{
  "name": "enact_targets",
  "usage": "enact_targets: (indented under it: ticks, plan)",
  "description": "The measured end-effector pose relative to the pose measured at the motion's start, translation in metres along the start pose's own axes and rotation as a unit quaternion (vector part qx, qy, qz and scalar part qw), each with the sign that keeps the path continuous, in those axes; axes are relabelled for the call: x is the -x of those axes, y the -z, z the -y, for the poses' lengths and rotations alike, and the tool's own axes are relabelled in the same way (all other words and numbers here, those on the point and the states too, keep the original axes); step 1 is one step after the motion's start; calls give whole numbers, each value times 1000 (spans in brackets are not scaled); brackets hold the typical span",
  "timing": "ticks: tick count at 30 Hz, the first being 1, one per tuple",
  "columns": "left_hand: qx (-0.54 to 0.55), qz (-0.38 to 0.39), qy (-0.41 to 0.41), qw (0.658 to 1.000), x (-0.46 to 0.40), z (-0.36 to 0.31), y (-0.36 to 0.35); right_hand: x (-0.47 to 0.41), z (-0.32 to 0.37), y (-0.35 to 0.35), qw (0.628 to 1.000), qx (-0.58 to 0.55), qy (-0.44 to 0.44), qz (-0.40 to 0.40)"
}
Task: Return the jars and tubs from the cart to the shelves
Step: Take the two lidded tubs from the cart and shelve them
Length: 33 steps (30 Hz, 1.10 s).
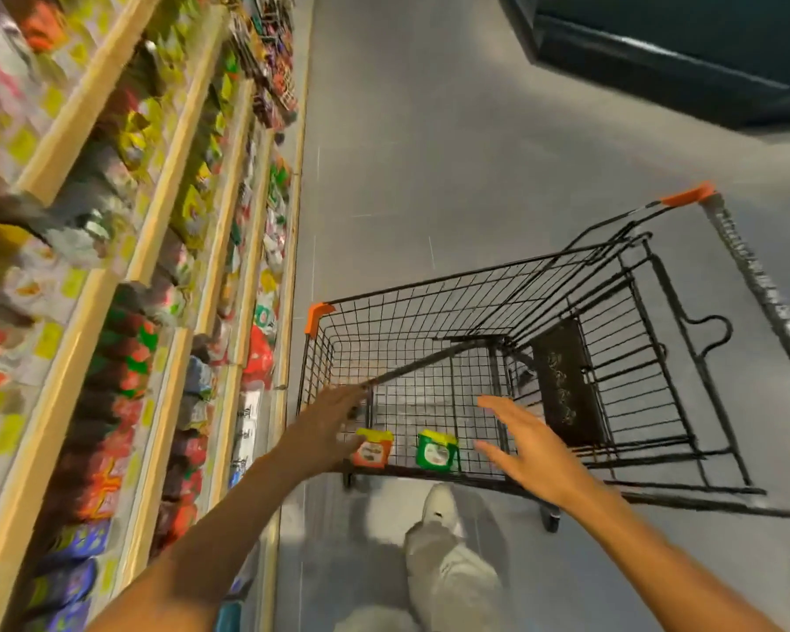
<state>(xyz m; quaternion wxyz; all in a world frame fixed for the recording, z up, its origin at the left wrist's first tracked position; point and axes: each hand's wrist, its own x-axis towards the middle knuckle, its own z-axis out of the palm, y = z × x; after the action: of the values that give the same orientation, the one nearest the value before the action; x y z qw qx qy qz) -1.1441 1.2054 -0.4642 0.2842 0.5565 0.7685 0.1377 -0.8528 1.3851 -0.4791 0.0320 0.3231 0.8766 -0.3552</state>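
Note:
A black wire shopping cart (566,285) with orange corners stands on the aisle floor to my right. Two small jars with yellow lids lie in its basket near me: an orange-labelled jar (372,450) and a green-labelled jar (436,451). My left hand (327,421) reaches over the cart's near rim, fingers spread, just left of the orange-labelled jar. Over the basket, right of the green-labelled jar, my right hand (527,449) hovers with its fingers apart. Neither hand holds anything.
Wooden-edged shelves (169,275) packed with colourful packets and jars run along the left, blurred by motion. Grey tiled floor stretches ahead. A dark cabinet (685,52) fills the upper right. My leg and white shoe (439,508) are below the cart.

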Motion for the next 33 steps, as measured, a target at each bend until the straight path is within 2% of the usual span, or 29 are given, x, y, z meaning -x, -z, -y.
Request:
enact_targets:
  ticks: [7, 10, 17, 21, 26, 33]
  plan:
    - [-52, 129, 11, 990, -77, 74, -53, -80, -53, -53, 990, 11, -46, 130]
    - [-80, 155, -4, 985, -105, 103, -79, -103, -71, -81, 987, 12, -62, 149]
    - [-154, 264, 16, 952, -139, 154, -151, -139, -114, -158, 973, 39, -136, 181]
    - [-164, 273, 26, 948, -148, 169, -182, -148, -137, -195, 963, 28, -150, 221]
    - [-168, 287, 22, 943, -147, 193, -216, -157, -163, -224, 962, 28, -121, 243]
    - [-120, 241, 55, 961, -145, 196, -247, -159, -183, -256, 973, 8, -86, 215]
